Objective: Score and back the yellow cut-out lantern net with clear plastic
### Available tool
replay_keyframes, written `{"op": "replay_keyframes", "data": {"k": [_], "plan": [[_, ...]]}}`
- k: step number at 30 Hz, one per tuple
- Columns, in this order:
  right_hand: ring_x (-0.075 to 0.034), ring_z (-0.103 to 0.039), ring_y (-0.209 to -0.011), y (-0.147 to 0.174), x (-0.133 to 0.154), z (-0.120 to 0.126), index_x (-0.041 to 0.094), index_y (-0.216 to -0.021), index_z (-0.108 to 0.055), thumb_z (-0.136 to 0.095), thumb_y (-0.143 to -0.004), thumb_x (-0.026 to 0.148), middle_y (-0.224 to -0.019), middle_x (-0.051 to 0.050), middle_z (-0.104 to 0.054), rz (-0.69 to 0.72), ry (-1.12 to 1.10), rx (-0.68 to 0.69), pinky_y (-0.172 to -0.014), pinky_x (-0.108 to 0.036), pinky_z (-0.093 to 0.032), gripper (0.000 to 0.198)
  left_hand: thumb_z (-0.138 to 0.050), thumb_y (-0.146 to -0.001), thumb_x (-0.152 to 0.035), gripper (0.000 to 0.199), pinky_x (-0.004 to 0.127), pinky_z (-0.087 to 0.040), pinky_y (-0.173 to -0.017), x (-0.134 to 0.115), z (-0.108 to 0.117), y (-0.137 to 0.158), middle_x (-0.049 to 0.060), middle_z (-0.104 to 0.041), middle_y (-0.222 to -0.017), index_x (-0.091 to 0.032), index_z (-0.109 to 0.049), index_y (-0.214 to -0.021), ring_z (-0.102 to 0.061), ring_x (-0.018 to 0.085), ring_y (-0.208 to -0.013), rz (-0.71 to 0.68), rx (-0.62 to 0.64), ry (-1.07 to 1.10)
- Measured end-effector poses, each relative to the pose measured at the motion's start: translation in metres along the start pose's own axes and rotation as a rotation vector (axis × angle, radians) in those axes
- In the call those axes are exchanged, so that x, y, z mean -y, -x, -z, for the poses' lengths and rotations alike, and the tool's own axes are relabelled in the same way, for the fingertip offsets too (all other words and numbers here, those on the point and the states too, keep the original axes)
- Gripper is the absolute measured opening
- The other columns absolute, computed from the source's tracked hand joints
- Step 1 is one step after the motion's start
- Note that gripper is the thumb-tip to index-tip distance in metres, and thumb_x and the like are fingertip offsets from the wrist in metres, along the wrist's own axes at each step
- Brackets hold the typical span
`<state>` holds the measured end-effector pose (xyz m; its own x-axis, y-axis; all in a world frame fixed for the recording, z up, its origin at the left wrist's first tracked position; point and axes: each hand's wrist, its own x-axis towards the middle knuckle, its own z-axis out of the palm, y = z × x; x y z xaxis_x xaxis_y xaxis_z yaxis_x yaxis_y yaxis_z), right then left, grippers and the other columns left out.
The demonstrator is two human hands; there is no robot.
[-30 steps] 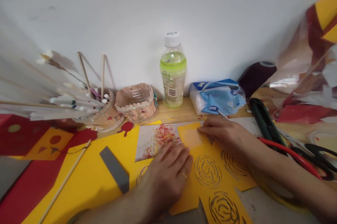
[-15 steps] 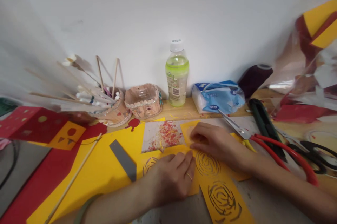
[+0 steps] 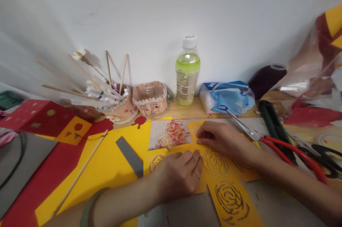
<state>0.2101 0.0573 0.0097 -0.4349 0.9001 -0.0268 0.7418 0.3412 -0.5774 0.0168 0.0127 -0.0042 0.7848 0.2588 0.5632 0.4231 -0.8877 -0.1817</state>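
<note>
A yellow paper (image 3: 211,175) with swirling rose-like cut-outs lies under both my hands, in joined or overlapping panels. My left hand (image 3: 181,173), a ring on one finger, is closed with its fingers together and bent down on the paper's middle; its thumb and fingertips are mostly hidden. Just beyond it to the right, my right hand (image 3: 220,137) has curled fingers, the tips and thumb close together at the upper panel. Whether anything small sits in either hand I cannot tell. Left of the hands, a grey flat strip (image 3: 129,156) rests on plain yellow sheets (image 3: 107,159).
Red-handled scissors (image 3: 280,141), black-handled scissors (image 3: 320,152) and a dark green tool (image 3: 272,123) lie to the right. A bottle (image 3: 187,74), tissue pack (image 3: 227,98) and small basket (image 3: 151,99) line the wall. Red and yellow scraps (image 3: 175,132) cover a patch ahead; a wooden stick (image 3: 80,173) lies left.
The view has swung slightly left, so everything appears further right. Both hands stay on the yellow paper, and my right hand's fingers look a little more curled.
</note>
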Motion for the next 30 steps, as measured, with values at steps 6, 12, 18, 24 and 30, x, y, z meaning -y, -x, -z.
{"op": "replay_keyframes", "data": {"k": [6, 12, 18, 24, 30], "plan": [[-0.013, -0.057, -0.068, -0.001, -0.007, 0.003, 0.018, -0.080, -0.065, -0.057, -0.081, 0.022, -0.077, -0.002, -0.066, 0.017, -0.084, 0.027, -0.063, -0.024, -0.041, 0.010, -0.037, -0.088, -0.008, 0.029, 0.025, -0.051, -0.052, -0.001, 0.000, 0.002, 0.013, -0.071, -0.091, -0.004, -0.066, -0.092, -0.062, 0.016, -0.066, -0.001, 0.021, -0.005], [-0.013, -0.056, -0.073, 0.001, -0.001, 0.000, 0.018, -0.081, -0.062, -0.058, -0.080, 0.024, -0.082, -0.003, -0.063, 0.038, 0.007, 0.034, -0.063, -0.024, -0.040, 0.007, -0.039, -0.088, -0.010, 0.027, 0.024, -0.049, -0.050, -0.001, 0.000, 0.003, 0.013, -0.070, -0.090, -0.005, -0.065, -0.093, -0.061, 0.015, -0.066, -0.013, 0.030, -0.025], [-0.014, -0.055, -0.073, -0.004, 0.001, -0.002, 0.019, -0.073, -0.056, -0.051, -0.082, 0.022, -0.079, -0.001, -0.060, 0.037, 0.102, -0.005, -0.065, -0.026, -0.040, 0.011, -0.037, -0.089, -0.010, 0.028, 0.024, -0.048, -0.049, 0.000, 0.000, 0.003, 0.012, -0.070, -0.091, -0.005, -0.065, -0.093, -0.061, 0.015, -0.068, -0.001, 0.028, -0.006], [-0.017, -0.053, -0.067, -0.012, -0.016, 0.052, 0.019, -0.070, -0.052, -0.052, -0.083, 0.022, -0.074, -0.004, -0.058, -0.194, 0.154, -0.398, -0.063, -0.032, -0.040, 0.012, -0.039, -0.089, -0.010, 0.026, 0.023, -0.049, -0.050, 0.000, -0.003, 0.006, 0.013, -0.070, -0.093, -0.005, -0.065, -0.094, -0.061, 0.015, -0.071, -0.021, 0.015, -0.031], [-0.009, -0.062, -0.063, 0.021, -0.008, 0.146, 0.015, -0.083, -0.061, -0.051, -0.089, 0.028, -0.071, -0.003, -0.066, -0.347, 0.088, -0.754, -0.057, -0.026, -0.046, 0.017, -0.040, -0.088, -0.010, 0.025, 0.023, -0.050, -0.050, 0.001, -0.001, 0.007, 0.013, -0.069, -0.097, -0.005, -0.062, -0.098, -0.061, 0.015, -0.070, -0.036, 0.085, -0.033]]}}
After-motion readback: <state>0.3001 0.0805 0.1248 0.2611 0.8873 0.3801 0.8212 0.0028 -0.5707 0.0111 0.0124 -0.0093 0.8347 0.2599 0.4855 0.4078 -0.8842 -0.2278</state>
